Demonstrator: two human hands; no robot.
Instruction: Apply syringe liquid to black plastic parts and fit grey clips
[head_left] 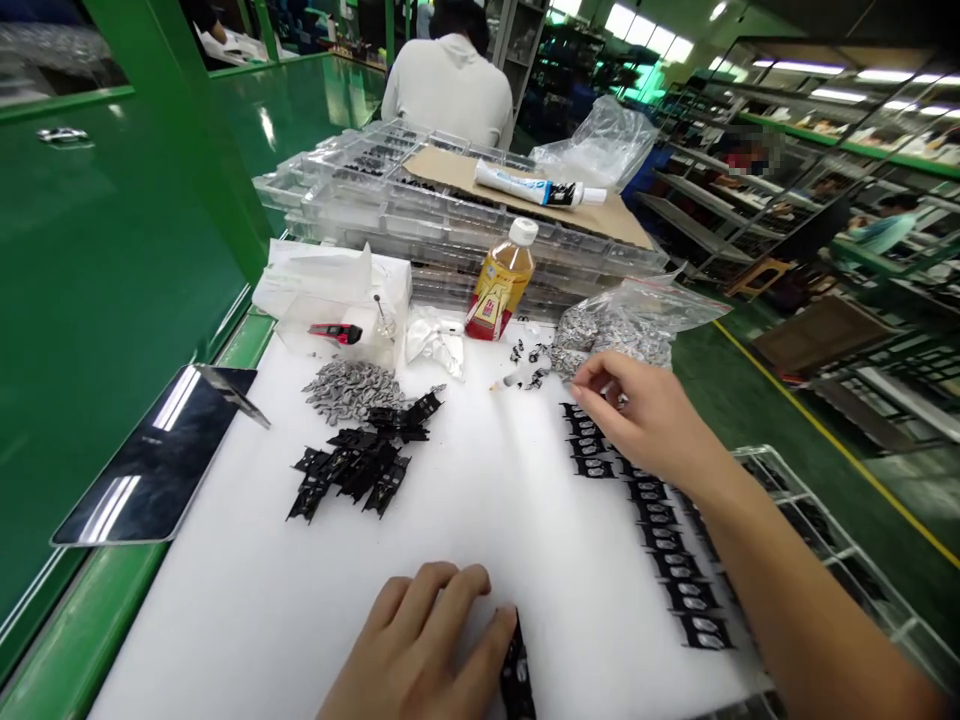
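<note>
My left hand rests low on the white work surface, fingers curled, its fingertips against a small black plastic part. My right hand reaches forward with fingers pinched together at the far end of a row of black parts with silver inserts. What the fingers pinch is too small to make out. A heap of loose black parts lies left of centre, with a pile of small silver metal pieces behind it. A clear bag of silver pieces sits just beyond my right hand.
A bottle of amber drink, a clear box with a red cutter, stacked clear trays under cardboard with a tube, a dark tablet at left, a clear tray at right. A person in white sits beyond.
</note>
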